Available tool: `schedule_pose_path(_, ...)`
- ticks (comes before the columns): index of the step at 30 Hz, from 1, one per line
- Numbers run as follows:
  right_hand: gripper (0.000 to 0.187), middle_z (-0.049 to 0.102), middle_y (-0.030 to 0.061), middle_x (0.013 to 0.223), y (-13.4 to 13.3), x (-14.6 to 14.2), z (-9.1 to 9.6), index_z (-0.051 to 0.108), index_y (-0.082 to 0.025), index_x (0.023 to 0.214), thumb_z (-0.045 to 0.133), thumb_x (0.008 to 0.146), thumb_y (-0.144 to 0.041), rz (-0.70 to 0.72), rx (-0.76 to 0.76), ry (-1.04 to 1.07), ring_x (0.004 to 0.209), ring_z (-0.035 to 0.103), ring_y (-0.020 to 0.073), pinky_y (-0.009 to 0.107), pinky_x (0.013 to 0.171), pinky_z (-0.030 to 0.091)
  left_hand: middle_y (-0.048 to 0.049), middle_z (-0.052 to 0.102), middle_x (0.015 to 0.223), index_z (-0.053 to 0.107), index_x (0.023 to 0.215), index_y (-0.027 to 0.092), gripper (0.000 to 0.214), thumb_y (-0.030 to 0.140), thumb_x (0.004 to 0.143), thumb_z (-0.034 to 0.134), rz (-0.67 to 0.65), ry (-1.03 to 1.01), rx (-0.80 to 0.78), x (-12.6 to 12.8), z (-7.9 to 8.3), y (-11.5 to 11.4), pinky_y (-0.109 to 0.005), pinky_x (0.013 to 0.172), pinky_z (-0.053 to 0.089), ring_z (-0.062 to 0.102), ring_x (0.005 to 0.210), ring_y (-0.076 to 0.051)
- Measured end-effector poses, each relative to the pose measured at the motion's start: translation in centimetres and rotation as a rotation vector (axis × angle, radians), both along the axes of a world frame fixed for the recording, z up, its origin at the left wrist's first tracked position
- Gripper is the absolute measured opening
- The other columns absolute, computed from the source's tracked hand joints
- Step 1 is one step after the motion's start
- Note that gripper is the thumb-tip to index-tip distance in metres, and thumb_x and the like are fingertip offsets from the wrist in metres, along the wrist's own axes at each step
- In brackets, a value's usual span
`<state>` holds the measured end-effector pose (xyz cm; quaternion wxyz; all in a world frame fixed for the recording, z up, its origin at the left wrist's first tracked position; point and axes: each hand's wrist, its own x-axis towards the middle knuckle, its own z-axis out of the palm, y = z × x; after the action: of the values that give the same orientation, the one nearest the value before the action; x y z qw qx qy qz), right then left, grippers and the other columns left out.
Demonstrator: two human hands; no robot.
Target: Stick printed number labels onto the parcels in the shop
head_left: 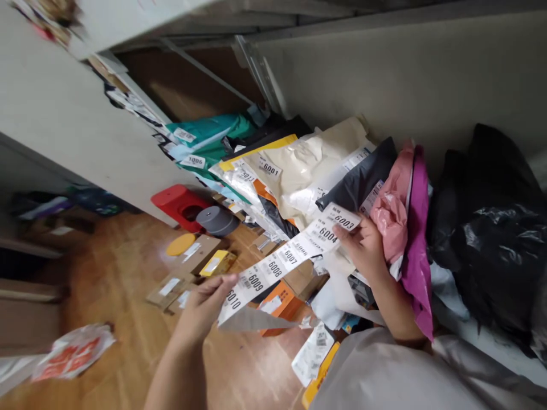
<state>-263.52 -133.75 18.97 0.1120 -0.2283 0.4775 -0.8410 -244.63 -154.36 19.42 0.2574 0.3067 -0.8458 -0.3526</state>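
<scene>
A long white strip of numbered labels stretches between my two hands, printed from 6003 at the right end to 6010 at the left. My left hand pinches the strip near 6010, and its backing loops away below. Near 6003 and 6004, my right hand grips the other end with thumb and fingers. Just behind the strip stand mailing bags: a cream one labelled 6001, a dark grey one, a pink one and a magenta one.
Green mailing bags stand farther left on the shelf. A large black plastic bag is at right. On the wooden floor lie a red container, a grey round object, an orange box and several small parcels.
</scene>
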Motion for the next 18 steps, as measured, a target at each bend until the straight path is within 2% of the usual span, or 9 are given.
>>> schedule_pose_path(2, 0.041, 0.073, 0.0024, 0.098, -0.1, -0.2, -0.5, 0.057, -0.025, 0.107, 0.078, 0.075, -0.039, 0.075, 0.013, 0.012, 0.091, 0.071, 0.0187, 0.03, 0.077, 0.06, -0.0028, 0.064, 0.056, 0.067, 0.061, 0.018, 0.05, 0.064, 0.077, 0.06, -0.041, 0.131, -0.082, -1.9, 1.5, 1.3, -0.026, 0.045, 0.047, 0.057, 0.049, -0.016)
schedule_pose_path(3, 0.043, 0.072, 0.0021, 0.099, -0.1, -0.2, -0.7, 0.054, -0.026, 0.11, 0.078, 0.075, -0.037, 0.088, 0.025, 0.026, 0.091, 0.071, 0.0182, 0.029, 0.075, 0.059, -0.0046, 0.068, 0.066, 0.069, 0.067, 0.018, 0.044, 0.059, 0.08, 0.061, -0.094, 0.199, -0.149, -3.0, 2.2, 2.3, -0.027, 0.053, 0.051, 0.062, 0.059, -0.017)
schedule_pose_path(5, 0.041, 0.071, 0.002, 0.1, 0.2, -0.2, -1.2, 0.053, -0.026, 0.111, 0.076, 0.078, -0.035, 0.102, 0.06, 0.067, 0.09, 0.07, 0.0173, 0.026, 0.072, 0.057, -0.0092, 0.074, 0.097, 0.075, 0.09, 0.019, 0.036, 0.052, 0.081, 0.064, -0.246, 0.275, -0.241, -5.5, 3.2, 4.5, -0.031, 0.073, 0.055, 0.068, 0.088, -0.022)
schedule_pose_path(7, 0.033, 0.07, 0.0021, 0.1, 0.6, -0.2, -1.5, 0.055, -0.025, 0.107, 0.073, 0.082, -0.034, 0.108, 0.095, 0.11, 0.09, 0.069, 0.0164, 0.025, 0.072, 0.056, -0.0105, 0.072, 0.116, 0.071, 0.113, 0.02, 0.046, 0.05, 0.079, 0.069, -0.376, 0.245, -0.147, -7.9, 3.6, 6.7, -0.03, 0.074, 0.055, 0.068, 0.094, -0.022)
schedule_pose_path(9, 0.024, 0.068, 0.0019, 0.098, 1.0, -0.1, -1.8, 0.057, -0.025, 0.104, 0.068, 0.086, -0.036, 0.084, 0.124, 0.144, 0.089, 0.067, 0.0156, 0.025, 0.074, 0.055, -0.0084, 0.074, 0.103, 0.071, 0.11, 0.019, 0.042, 0.047, 0.079, 0.068, -0.483, 0.188, -0.021, -10.2, 3.4, 8.2, -0.027, 0.068, 0.054, 0.067, 0.083, -0.02)
schedule_pose_path(12, 0.024, 0.065, 0.003, 0.099, 1.2, -0.2, -2.1, 0.058, -0.024, 0.11, 0.062, 0.091, -0.038, -0.057, 0.151, 0.195, 0.092, 0.065, 0.016, 0.027, 0.08, 0.054, -0.0024, 0.068, 0.07, 0.071, 0.08, 0.017, 0.03, 0.045, 0.083, 0.06, -0.549, 0.132, 0.037, -12.5, 2.9, 8.9, -0.024, 0.061, 0.047, 0.061, 0.067, -0.016)
schedule_pose_path(15, 0.031, 0.063, 0.0061, 0.11, 0.6, -0.5, -2.4, 0.057, -0.023, 0.119, 0.06, 0.092, -0.039, -0.214, 0.184, 0.24, 0.101, 0.062, 0.0184, 0.032, 0.09, 0.052, 0.0014, 0.055, 0.056, 0.06, 0.063, 0.018, 0.036, 0.046, 0.084, 0.054, -0.542, 0.075, -0.041, -13.7, 3.0, 8.5, -0.022, 0.056, 0.039, 0.051, 0.057, -0.013)
schedule_pose_path(18, 0.022, 0.064, 0.006, 0.105, -0.5, -1.2, -2.6, 0.061, -0.022, 0.107, 0.056, 0.095, -0.04, -0.352, 0.257, 0.294, 0.102, 0.061, 0.0196, 0.035, 0.095, 0.048, 0.0028, 0.045, 0.048, 0.045, 0.052, 0.02, 0.044, 0.05, 0.084, 0.05, -0.492, 0.009, -0.198, -14.6, 3.4, 8.3, -0.023, 0.052, 0.031, 0.043, 0.05, -0.012)
